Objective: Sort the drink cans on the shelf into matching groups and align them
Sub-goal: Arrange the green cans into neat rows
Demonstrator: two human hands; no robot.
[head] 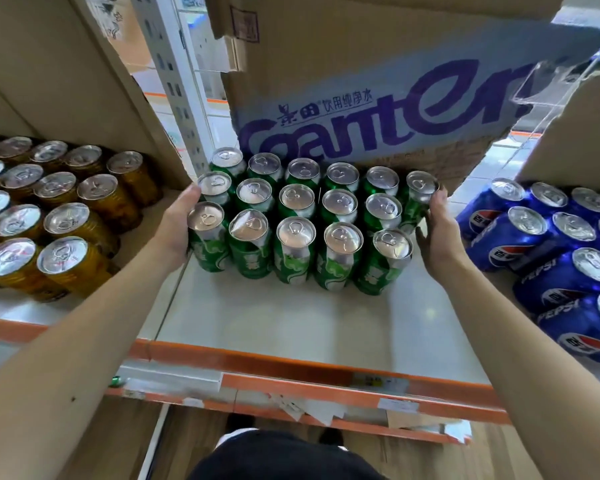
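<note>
Several green cans (297,233) stand upright in three rows in the middle of the white shelf (291,323). My left hand (177,230) presses flat against the left side of the green block, fingertips by the second-row can. On the right side my right hand (437,233) lies against the block, fingers straight, touching the end can of the middle row (421,188). A group of amber cans (66,223) fills the shelf to the left. Blue Pepsi cans (551,247) stand grouped at the right.
A cardboard box printed "Ganten" (378,109) hangs low over the back row of green cans. A perforated grey upright (177,84) stands behind the left edge of the green block. The shelf's orange front rail (291,368) carries paper price tags.
</note>
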